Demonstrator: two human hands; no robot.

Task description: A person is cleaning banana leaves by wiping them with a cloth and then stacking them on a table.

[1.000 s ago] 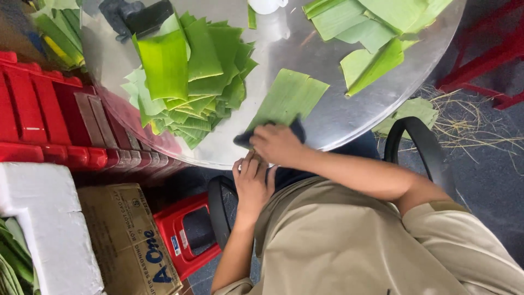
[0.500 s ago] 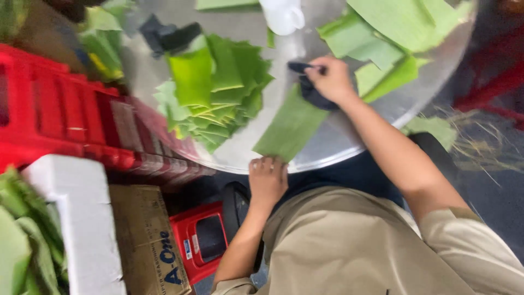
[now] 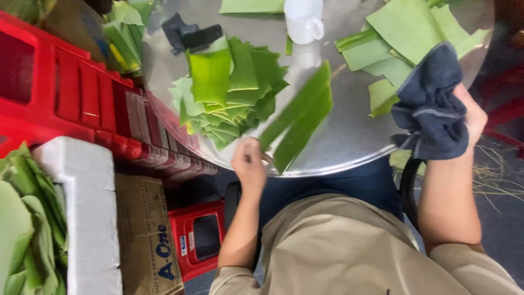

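My left hand pinches the near end of a long green leaf strip at the edge of the round metal table. The strip (blurred) runs diagonally, its far end pointing up and right toward the white cup. My right hand is closed around a bunched dark blue cloth, held over the table's right rim.

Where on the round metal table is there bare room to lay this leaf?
Bare metal shows on the table between the lifted leaf and the cloth, below the white cup. The leaf stack crowds the left; loose leaves fill the far right.
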